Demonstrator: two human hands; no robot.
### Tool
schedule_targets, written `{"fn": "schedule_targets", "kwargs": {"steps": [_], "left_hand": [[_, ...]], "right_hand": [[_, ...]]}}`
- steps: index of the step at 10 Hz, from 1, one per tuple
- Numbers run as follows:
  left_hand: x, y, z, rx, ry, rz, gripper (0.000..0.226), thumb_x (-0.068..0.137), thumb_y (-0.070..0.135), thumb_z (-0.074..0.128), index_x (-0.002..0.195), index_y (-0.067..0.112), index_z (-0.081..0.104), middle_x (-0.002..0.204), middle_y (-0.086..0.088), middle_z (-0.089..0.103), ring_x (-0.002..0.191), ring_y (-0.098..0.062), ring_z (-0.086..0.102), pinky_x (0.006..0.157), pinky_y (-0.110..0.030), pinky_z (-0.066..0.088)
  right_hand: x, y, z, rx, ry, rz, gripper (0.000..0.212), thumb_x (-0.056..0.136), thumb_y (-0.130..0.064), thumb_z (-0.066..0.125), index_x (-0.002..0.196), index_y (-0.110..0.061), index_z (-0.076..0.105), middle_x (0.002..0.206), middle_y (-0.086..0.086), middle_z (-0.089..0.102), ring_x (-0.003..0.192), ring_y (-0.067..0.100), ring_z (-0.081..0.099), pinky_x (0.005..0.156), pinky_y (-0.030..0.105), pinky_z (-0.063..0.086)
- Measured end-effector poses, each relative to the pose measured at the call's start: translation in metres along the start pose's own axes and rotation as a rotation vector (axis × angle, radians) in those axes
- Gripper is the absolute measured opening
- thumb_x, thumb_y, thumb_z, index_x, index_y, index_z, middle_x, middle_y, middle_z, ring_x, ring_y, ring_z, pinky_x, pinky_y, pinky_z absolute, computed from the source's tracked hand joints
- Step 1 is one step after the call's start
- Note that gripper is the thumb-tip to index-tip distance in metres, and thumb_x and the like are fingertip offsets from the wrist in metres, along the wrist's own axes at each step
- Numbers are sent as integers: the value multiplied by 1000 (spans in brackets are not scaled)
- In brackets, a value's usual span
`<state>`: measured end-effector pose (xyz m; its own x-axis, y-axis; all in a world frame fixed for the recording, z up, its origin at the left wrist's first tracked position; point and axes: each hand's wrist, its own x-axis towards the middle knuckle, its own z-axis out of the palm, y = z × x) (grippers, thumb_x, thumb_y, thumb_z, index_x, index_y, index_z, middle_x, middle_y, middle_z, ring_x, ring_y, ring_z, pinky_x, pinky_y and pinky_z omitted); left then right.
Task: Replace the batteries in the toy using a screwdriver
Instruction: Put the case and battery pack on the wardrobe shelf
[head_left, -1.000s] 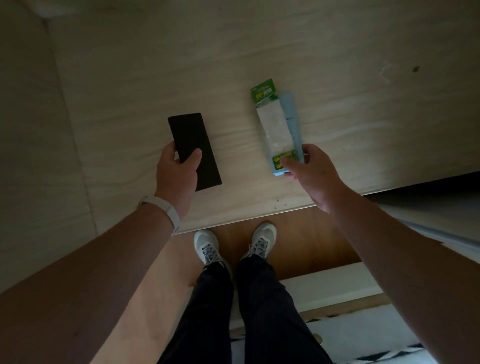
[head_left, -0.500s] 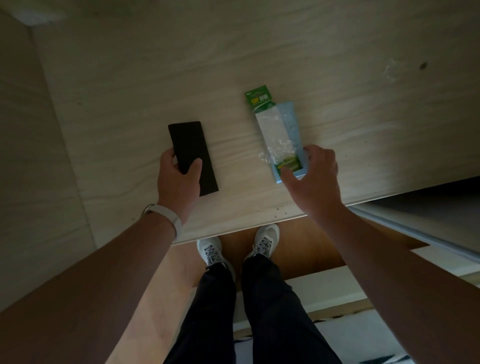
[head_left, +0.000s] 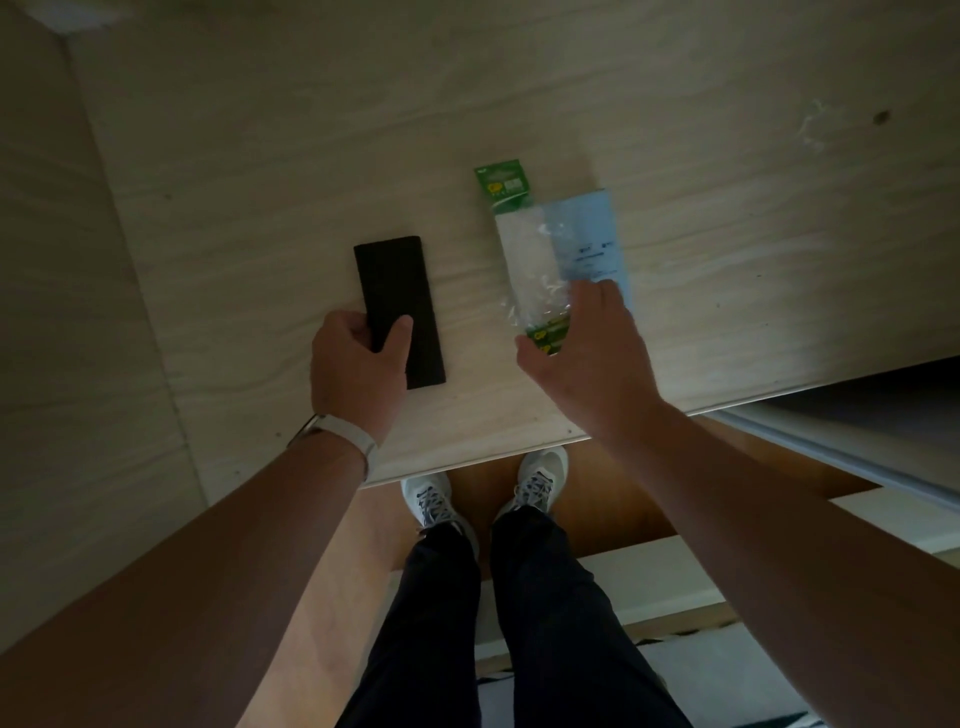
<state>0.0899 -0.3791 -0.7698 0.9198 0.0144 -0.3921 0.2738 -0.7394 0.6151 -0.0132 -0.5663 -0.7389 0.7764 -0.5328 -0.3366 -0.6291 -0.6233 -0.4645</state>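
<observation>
A flat black rectangular object (head_left: 397, 291) lies on the pale wooden table (head_left: 519, 93). My left hand (head_left: 356, 371) grips its near end, thumb on top. To the right lies a battery pack (head_left: 519, 249) with green card ends and clear plastic, partly over a light blue flat packet (head_left: 589, 234). My right hand (head_left: 592, 358) rests over the near ends of both, fingers spread and relaxed. Whether it holds either one I cannot tell. No screwdriver is visible.
The table's near edge (head_left: 467, 462) runs just behind my hands, with my legs and white shoes (head_left: 434, 499) below on a brown floor. A white ledge (head_left: 857, 447) sits at the right. The scene is dim.
My right hand has slid forward over the near end of the battery pack and blue packet, and they have shifted a little to the right. My left hand still grips the black object.
</observation>
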Motion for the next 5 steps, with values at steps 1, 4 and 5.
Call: {"fn": "schedule_targets", "kwargs": {"steps": [1, 4, 5], "left_hand": [[0, -3, 1, 6, -8, -5, 33, 87, 44, 75, 97, 23, 53, 83, 14, 54, 69, 3, 52, 51, -5, 36], [7, -9, -14, 15, -11, 79, 17, 90, 32, 69, 91, 27, 53, 81, 13, 55, 73, -3, 54, 61, -18, 39], [7, -2, -29, 4, -30, 116, 12, 91, 28, 67, 95, 27, 56, 83, 14, 56, 77, -8, 56, 62, -15, 37]], "right_hand": [[-5, -15, 17, 8, -36, -27, 61, 81, -41, 71, 124, -6, 46, 118, 12, 48, 99, 25, 49, 77, 32, 39], [-3, -29, 32, -13, -79, 20, 62, 84, -45, 69, 126, -5, 44, 121, 13, 47, 109, 30, 49, 85, 39, 45], [-8, -32, 22, -15, -70, 12, 62, 86, -47, 66, 126, -6, 45, 122, 12, 47, 109, 30, 49, 87, 40, 47]]}}
